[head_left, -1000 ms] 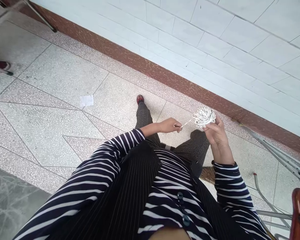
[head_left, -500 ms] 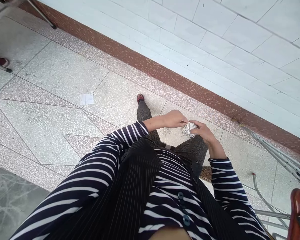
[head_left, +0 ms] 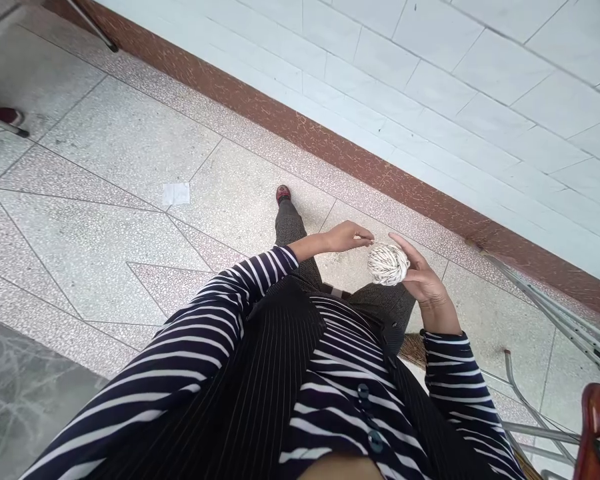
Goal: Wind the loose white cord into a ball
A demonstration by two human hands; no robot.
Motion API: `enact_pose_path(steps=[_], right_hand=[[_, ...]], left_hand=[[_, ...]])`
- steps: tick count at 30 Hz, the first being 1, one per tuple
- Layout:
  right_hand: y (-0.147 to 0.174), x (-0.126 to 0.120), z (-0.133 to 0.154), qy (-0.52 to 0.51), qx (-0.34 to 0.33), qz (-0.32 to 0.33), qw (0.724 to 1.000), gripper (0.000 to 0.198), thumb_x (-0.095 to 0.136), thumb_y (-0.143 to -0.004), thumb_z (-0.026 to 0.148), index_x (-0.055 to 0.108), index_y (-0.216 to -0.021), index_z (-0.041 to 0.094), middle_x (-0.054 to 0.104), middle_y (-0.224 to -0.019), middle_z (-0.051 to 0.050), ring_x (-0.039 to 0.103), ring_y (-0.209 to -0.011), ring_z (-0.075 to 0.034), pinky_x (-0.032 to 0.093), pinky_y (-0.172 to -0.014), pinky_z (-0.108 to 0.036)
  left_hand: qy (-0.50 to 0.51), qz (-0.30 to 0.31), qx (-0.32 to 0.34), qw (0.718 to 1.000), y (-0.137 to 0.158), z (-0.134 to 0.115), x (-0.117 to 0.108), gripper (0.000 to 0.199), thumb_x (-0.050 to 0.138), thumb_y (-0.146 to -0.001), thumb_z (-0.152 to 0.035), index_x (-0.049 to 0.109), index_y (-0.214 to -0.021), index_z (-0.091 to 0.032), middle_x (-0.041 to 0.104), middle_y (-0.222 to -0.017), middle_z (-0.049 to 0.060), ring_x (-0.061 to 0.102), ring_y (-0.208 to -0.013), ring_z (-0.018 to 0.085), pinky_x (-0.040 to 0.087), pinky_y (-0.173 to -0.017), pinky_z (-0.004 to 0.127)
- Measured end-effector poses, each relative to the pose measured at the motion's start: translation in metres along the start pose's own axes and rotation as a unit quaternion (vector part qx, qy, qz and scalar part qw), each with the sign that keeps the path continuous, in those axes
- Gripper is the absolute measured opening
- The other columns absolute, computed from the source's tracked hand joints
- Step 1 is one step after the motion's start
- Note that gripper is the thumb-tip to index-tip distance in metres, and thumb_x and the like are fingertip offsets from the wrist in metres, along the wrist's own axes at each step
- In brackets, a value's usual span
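A ball of whitish string [head_left: 388, 264] with dark flecks is held above the floor in front of my legs. My right hand [head_left: 426, 281] grips it from the right side, the fingers stretched along its far edge and the thumb against its near side. To the left of the ball, my left hand [head_left: 349, 237] is closed in a pinch, its fingertips just apart from the ball's top left. A short bit of strand seems to run from the ball to those fingertips, though it is too thin to follow clearly.
A tiled wall [head_left: 430, 87] with a brown base strip runs diagonally ahead. On the speckled floor lies a white piece of paper [head_left: 176, 194]. Metal frames [head_left: 555, 300] and a brown wooden chair part [head_left: 597, 420] stand at the right. A shoe [head_left: 3, 119] shows at far left.
The ball has turned between my hands and now shows its wound side. My right hand has opened wider around it and shifted slightly right and down; my left hand has drawn slightly away from it.
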State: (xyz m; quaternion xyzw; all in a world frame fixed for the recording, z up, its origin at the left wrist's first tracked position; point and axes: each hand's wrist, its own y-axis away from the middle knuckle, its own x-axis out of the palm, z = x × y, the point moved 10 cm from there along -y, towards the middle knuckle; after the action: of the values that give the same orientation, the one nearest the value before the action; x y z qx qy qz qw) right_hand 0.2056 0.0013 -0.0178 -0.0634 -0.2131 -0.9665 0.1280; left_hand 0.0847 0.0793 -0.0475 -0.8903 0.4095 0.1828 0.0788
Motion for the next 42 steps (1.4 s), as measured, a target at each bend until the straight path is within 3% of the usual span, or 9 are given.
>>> enact_pose_path(steps=[5,9,14,17,20,27,33,38,42], right_hand=[[-0.002,-0.009,0.006,-0.008,-0.015,-0.028,0.999,0.068,0.080,-0.056,0.026,0.070,-0.123,0.033,0.070,-0.121,-0.003,0.061,-0.118,-0.031,0.045,-0.107,-0.047],[-0.001,-0.016,0.011,0.016,-0.027,-0.054,0.998,0.068,0.079,-0.057,0.035,0.068,-0.124,0.033,0.070,-0.122,-0.004,0.060,-0.120,-0.034,0.044,-0.108,-0.052],[0.001,-0.017,0.017,0.005,-0.031,-0.068,0.997,0.066,0.078,-0.056,0.034,0.069,-0.121,0.034,0.071,-0.120,-0.004,0.059,-0.122,-0.035,0.042,-0.111,-0.054],[0.003,-0.017,0.021,-0.017,-0.033,-0.073,0.997,0.066,0.077,-0.055,0.030,0.070,-0.120,0.034,0.071,-0.119,-0.004,0.059,-0.122,-0.035,0.041,-0.112,-0.056],[0.005,-0.015,0.024,-0.007,-0.038,-0.068,0.997,0.068,0.077,-0.057,0.030,0.068,-0.124,0.033,0.071,-0.123,-0.005,0.059,-0.124,-0.036,0.042,-0.112,-0.057],[0.006,-0.022,0.025,0.008,-0.058,-0.076,0.995,0.068,0.073,-0.063,0.035,0.064,-0.130,0.033,0.066,-0.135,-0.006,0.058,-0.129,-0.037,0.045,-0.110,-0.058],[0.005,-0.020,0.026,-0.032,-0.061,-0.094,0.993,0.068,0.066,-0.064,0.034,0.062,-0.132,0.031,0.065,-0.137,-0.006,0.056,-0.131,-0.036,0.046,-0.109,-0.057],[0.008,-0.006,0.031,-0.027,-0.057,-0.082,0.995,0.071,0.065,-0.064,0.033,0.060,-0.135,0.031,0.065,-0.138,-0.006,0.057,-0.131,-0.037,0.046,-0.108,-0.057],[0.013,-0.003,0.034,-0.043,-0.065,-0.086,0.993,0.070,0.065,-0.063,0.033,0.062,-0.132,0.031,0.068,-0.134,-0.006,0.056,-0.134,-0.037,0.043,-0.112,-0.058]], left_hand=[[-0.007,-0.039,0.015,0.999,-0.002,0.000,-0.009,0.026,0.056,-0.098,-0.025,0.074,-0.114,-0.017,0.075,-0.121,0.007,0.069,-0.112,0.019,0.047,-0.100,0.028],[-0.026,-0.062,-0.029,0.997,0.001,0.025,-0.011,0.029,0.055,-0.097,-0.026,0.072,-0.119,-0.016,0.072,-0.126,0.009,0.066,-0.116,0.020,0.046,-0.104,0.031],[-0.034,-0.051,-0.101,0.993,0.010,0.064,0.004,0.035,0.060,-0.093,-0.030,0.070,-0.123,-0.015,0.072,-0.126,0.010,0.067,-0.115,0.023,0.048,-0.103,0.032],[-0.039,-0.029,-0.092,0.995,0.011,0.069,0.017,0.039,0.064,-0.091,-0.031,0.068,-0.126,-0.016,0.068,-0.135,0.010,0.062,-0.124,0.024,0.044,-0.109,0.033],[-0.032,-0.058,-0.095,0.993,0.013,0.070,0.020,0.041,0.060,-0.094,-0.033,0.065,-0.130,-0.015,0.065,-0.139,0.011,0.060,-0.128,0.024,0.042,-0.111,0.033],[0.031,-0.145,-0.130,0.980,0.029,0.076,0.007,0.047,0.032,-0.105,-0.040,0.069,-0.118,-0.015,0.075,-0.112,0.008,0.069,-0.105,0.020,0.050,-0.098,0.030],[0.040,-0.127,-0.192,0.972,0.034,0.095,0.020,0.040,0.060,-0.092,-0.034,0.066,-0.127,-0.014,0.072,-0.123,0.011,0.068,-0.110,0.022,0.051,-0.099,0.032],[0.027,-0.120,-0.113,0.986,0.010,0.079,0.031,0.049,0.067,-0.090,-0.035,0.063,-0.135,-0.017,0.062,-0.143,0.012,0.056,-0.134,0.025,0.039,-0.116,0.036],[0.048,-0.095,-0.085,0.991,-0.008,0.072,0.040,0.037,0.066,-0.090,-0.038,0.073,-0.119,-0.015,0.069,-0.133,0.012,0.062,-0.127,0.025,0.041,-0.114,0.035]])
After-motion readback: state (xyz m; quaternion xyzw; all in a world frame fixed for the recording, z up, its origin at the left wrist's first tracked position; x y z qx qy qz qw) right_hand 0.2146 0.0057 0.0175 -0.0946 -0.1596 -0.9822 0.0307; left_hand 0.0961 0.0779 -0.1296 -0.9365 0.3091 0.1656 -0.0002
